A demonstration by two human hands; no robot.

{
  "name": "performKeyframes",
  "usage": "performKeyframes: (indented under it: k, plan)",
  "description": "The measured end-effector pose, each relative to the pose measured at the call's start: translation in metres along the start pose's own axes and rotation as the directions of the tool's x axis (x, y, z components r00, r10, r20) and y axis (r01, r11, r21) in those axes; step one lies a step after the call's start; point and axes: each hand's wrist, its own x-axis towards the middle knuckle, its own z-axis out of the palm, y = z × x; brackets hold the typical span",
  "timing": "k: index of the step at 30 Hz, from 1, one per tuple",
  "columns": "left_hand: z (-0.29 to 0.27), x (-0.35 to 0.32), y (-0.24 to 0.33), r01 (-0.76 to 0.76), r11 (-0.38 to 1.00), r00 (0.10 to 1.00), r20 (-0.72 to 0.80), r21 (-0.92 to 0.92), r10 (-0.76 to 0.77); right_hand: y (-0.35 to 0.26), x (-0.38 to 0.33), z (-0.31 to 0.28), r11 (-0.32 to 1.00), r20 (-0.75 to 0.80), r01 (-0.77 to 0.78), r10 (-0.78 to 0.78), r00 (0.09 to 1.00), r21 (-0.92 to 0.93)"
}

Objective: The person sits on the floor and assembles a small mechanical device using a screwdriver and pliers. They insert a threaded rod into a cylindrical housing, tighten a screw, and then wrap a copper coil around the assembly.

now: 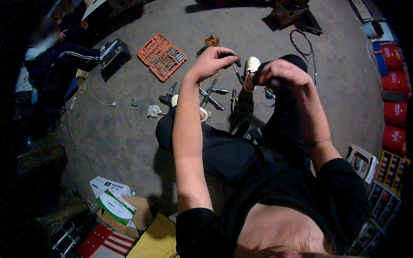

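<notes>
My left hand [216, 60] is raised over the floor, fingers pinched together; a thin dark rod-like piece [238, 74] shows just below its fingertips, and I cannot tell whether it is held. My right hand [282, 74], partly smeared, is closed at my right knee around something dark with a bit of red. Between my white clogs [252, 64] and below my left hand, several metal bars and socket-type tools [210, 96] lie crossed. Pliers [234, 102] with dark handles lie to their right. A dark power tool [167, 99] rests by my left foot.
An orange socket case [160, 71] lies open ahead on the left, near a bowl of small orange pieces [211, 41]. A black hose [292, 36] curls at far right. A person [60, 56] is beside a dark toolbox [115, 56]. Red containers [393, 81] line the right; cartons [144, 210] stand at lower left.
</notes>
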Motion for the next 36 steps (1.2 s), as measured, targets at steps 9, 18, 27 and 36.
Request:
performKeyframes:
  k: [9, 18, 27, 36]
  plan:
    - [0.005, -0.001, -0.007, 0.085, 0.992, 0.97, 0.219, 0.096, -0.104, 0.009, 0.032, -0.007, 0.991, -0.466, -0.117, 0.136, 0.874, 0.071]
    - [0.023, -0.003, 0.017, -0.204, 0.968, 0.97, -0.164, -0.15, 0.179, 0.0, 0.034, 0.019, 0.99, -0.45, -0.033, 0.091, 0.888, 0.137]
    - [0.031, -0.004, 0.02, -0.269, 0.943, 0.918, -0.349, -0.198, 0.189, -0.006, 0.033, 0.034, 0.992, -0.52, -0.073, 0.118, 0.846, 0.107]
    - [0.03, -0.005, 0.021, -0.33, 0.922, 0.888, -0.398, -0.2, 0.232, -0.008, 0.031, 0.037, 0.995, -0.513, 0.046, 0.006, 0.858, 0.087]
